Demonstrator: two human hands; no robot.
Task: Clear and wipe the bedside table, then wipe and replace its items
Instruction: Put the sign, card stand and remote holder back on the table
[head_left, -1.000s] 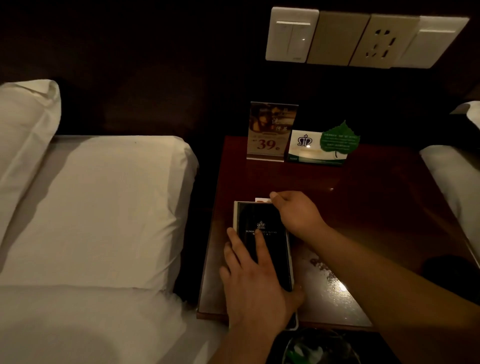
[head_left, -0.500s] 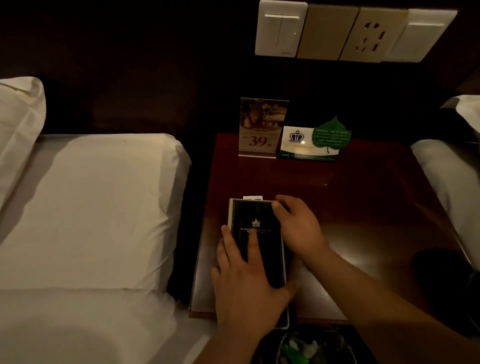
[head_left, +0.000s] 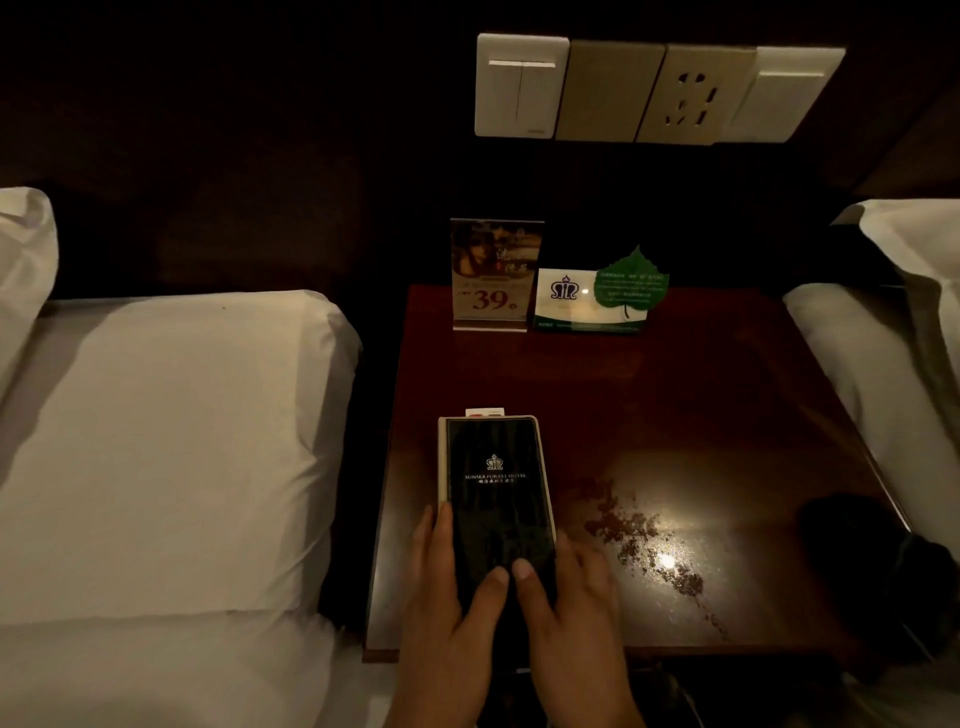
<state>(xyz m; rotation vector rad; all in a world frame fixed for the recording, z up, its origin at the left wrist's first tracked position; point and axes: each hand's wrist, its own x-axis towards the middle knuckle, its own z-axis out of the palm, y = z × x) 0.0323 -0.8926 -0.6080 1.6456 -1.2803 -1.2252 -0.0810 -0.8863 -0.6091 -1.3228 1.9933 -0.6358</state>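
Observation:
A black hotel booklet (head_left: 493, 478) with a pale spine lies flat near the front left of the dark red bedside table (head_left: 675, 405), a small white card peeking out at its far end. My left hand (head_left: 447, 618) rests at its near left corner, fingers along the edge and thumb on the cover. My right hand (head_left: 571, 618) lies at the near right corner, thumb tip on the cover and straight fingers beside the edge.
An upright "39" price sign (head_left: 493, 275) and a white card with a green leaf (head_left: 597, 299) stand at the table's back. Speckled marks (head_left: 639, 535) shine on the tabletop. A dark lump (head_left: 857, 561) sits at the front right corner. White pillows (head_left: 156, 441) flank both sides.
My right hand has drawn back from the booklet's far right corner to its near end. My left hand slid back toward me, uncovering most of the cover. The booklet stays in place.

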